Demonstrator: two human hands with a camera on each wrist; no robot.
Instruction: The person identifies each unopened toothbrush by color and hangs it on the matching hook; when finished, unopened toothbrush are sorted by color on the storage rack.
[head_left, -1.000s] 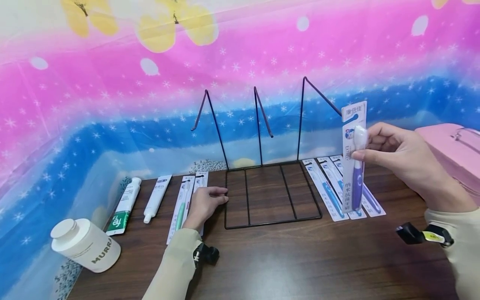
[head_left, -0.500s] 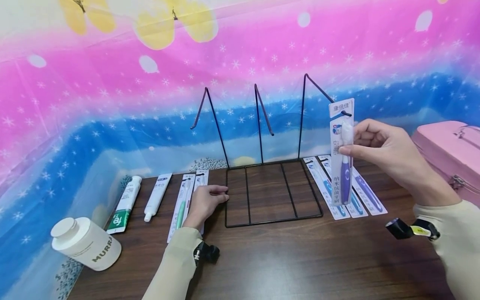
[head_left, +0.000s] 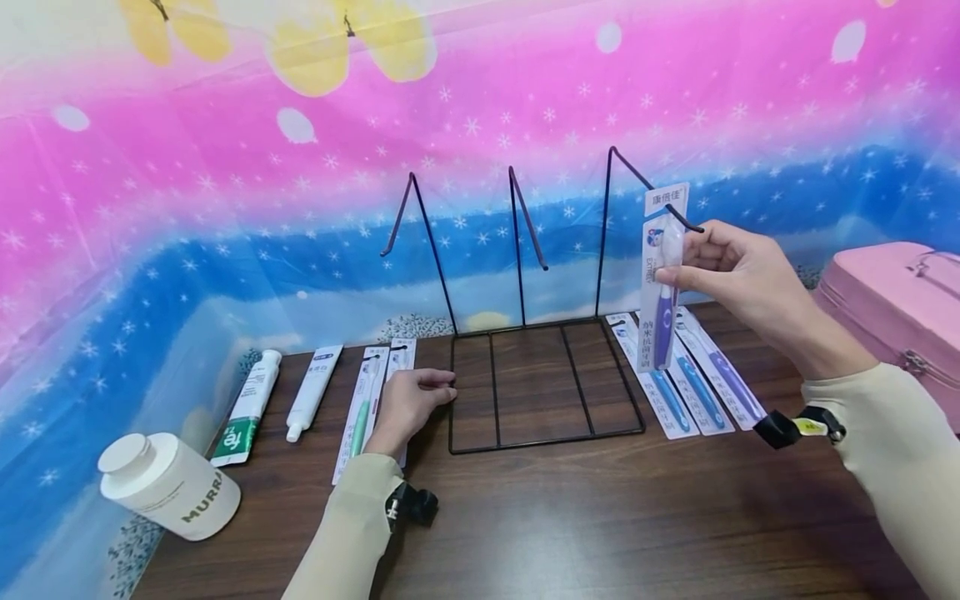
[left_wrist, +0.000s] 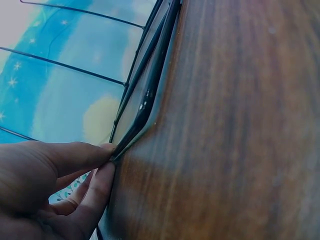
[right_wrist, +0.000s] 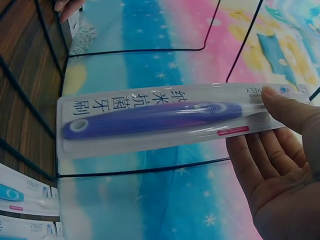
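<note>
My right hand (head_left: 757, 287) pinches a packaged purple toothbrush (head_left: 663, 329) near its brush head, thumb in front and fingers behind. The card stands nearly upright, and the right hook (head_left: 686, 223) of the black wire rack (head_left: 495, 392) passes through its top slot. In the right wrist view the purple handle (right_wrist: 150, 120) lies under clear plastic, with the rack's wires behind. At the rack's left side my left hand (head_left: 408, 404) pinches the base wire between thumb and finger; the left wrist view shows that wire (left_wrist: 150, 95) up close.
Several packaged toothbrushes lie on the table: blue ones (head_left: 701, 392) and a purple one right of the rack, a green one (head_left: 360, 425) and another at left. Two toothpaste tubes (head_left: 315, 392), a white bottle (head_left: 176, 487) and a pink case (head_left: 892, 292) stand farther out.
My right hand has carried the purple toothbrush leftward and slightly up; the hook's tip now sticks out through the card's slot. The left hand has stayed on the rack.
</note>
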